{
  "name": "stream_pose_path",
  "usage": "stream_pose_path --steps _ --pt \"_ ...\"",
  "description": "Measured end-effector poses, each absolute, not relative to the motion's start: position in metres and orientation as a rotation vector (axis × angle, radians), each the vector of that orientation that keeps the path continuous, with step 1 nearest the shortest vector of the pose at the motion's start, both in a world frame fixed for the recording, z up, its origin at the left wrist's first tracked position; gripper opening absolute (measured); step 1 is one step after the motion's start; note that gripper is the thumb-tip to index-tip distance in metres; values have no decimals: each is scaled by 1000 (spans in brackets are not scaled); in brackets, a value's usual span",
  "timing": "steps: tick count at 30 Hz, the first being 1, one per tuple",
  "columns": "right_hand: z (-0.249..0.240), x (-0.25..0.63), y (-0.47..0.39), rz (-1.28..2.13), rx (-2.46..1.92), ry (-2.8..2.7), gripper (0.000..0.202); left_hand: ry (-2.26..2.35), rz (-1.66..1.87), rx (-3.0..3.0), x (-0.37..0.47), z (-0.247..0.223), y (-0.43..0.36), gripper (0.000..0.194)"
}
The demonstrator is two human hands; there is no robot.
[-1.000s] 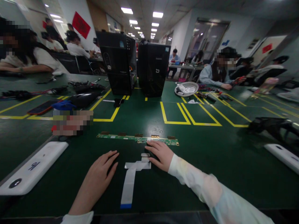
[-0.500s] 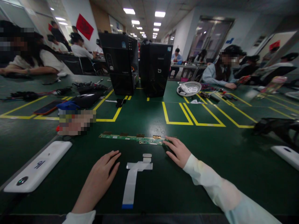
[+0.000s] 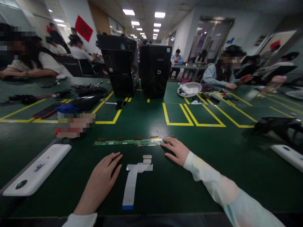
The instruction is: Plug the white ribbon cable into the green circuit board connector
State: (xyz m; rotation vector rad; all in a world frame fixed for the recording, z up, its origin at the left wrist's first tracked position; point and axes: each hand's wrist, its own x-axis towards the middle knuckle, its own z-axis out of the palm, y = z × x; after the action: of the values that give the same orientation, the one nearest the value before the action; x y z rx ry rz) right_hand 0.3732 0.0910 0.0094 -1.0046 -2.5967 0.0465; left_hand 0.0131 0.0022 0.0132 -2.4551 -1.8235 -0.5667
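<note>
A long, narrow green circuit board (image 3: pixel 118 142) lies flat on the dark green table, with several copper-brown tabs along its far edge. The fingertips of my right hand (image 3: pixel 176 150) rest on its right end and hide part of it. Those fingers are spread, not wrapped around the board. Closer to me lies a white flat ribbon cable (image 3: pixel 129 189) with a blue end and a crosswise branch that leads to a connector. To the left of this cable, my left hand (image 3: pixel 101 178) lies on the table with its fingers stretched out, apart from both cable and board.
A white device (image 3: pixel 35 168) lies at the left, and another white device (image 3: pixel 287 157) at the right edge beside a black object (image 3: pixel 276 129). Two black computer towers (image 3: pixel 155 71) stand at the back. A white basket (image 3: pixel 189 90) sits right of them. Several people sit around.
My right hand has shifted slightly left with the circuit board. The board's left end has turned a little towards me. My left hand stays still; the view has turned slightly.
</note>
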Motion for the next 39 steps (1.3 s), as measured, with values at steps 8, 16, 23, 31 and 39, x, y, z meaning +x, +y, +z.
stream_pose_path --steps 8,16,23,31,39 --pt "4 360 92 -38 -976 -2568 49 -1669 -557 -2637 74 30 -11 39" --pt "-3 353 82 2 -1095 -2588 55 -1615 -478 -2774 105 27 -15 44" --pt "-1 357 65 3 -1117 -2583 55 -1573 -450 -2821 120 34 -12 47" --pt "-5 361 61 -2 -1099 -2595 55 -1519 -446 -2777 135 34 -11 46" --pt "-3 360 61 5 -1099 -2602 54 -1550 -459 -2709 145 29 -9 48"
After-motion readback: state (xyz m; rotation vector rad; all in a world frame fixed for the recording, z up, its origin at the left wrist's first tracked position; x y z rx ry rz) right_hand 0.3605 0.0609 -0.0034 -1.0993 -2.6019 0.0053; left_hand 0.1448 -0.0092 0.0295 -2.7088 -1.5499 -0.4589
